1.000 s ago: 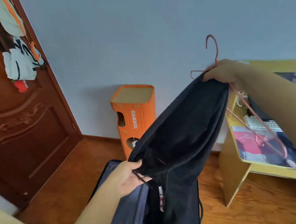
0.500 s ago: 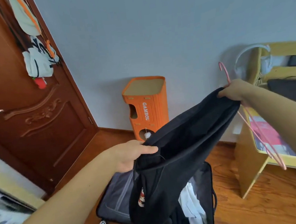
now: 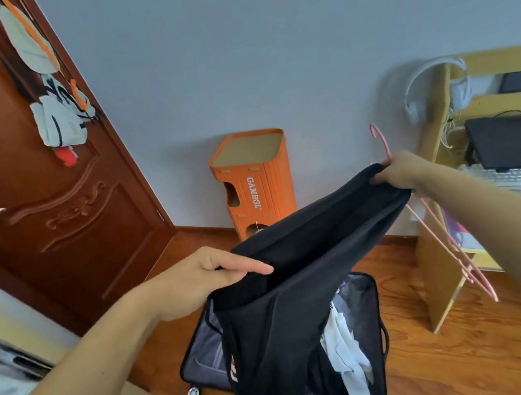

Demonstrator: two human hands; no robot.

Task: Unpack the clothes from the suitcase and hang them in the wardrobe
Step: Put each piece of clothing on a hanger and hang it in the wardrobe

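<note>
A soft, limp black fabric garment [image 3: 294, 290] is held stretched between both hands. One edge is gripped by the left hand [image 3: 197, 281]; the far edge is pinched, with a thin pink wire hanger [image 3: 442, 229], in the right hand [image 3: 401, 171]. It looks light and floppy, best gripped at the edges.

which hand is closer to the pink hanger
Right. The right hand grips the pink hanger together with the black garment; the left hand holds the garment's other end, well apart from it.

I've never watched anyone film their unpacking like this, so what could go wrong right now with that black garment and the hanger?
The right hand grips both the black garment and the pink hanger, so either might slip free. The hanger dangles beside the yellow desk and could snag on it. The garment's lower part hangs into the open suitcase and might drag out the white clothes.
</note>
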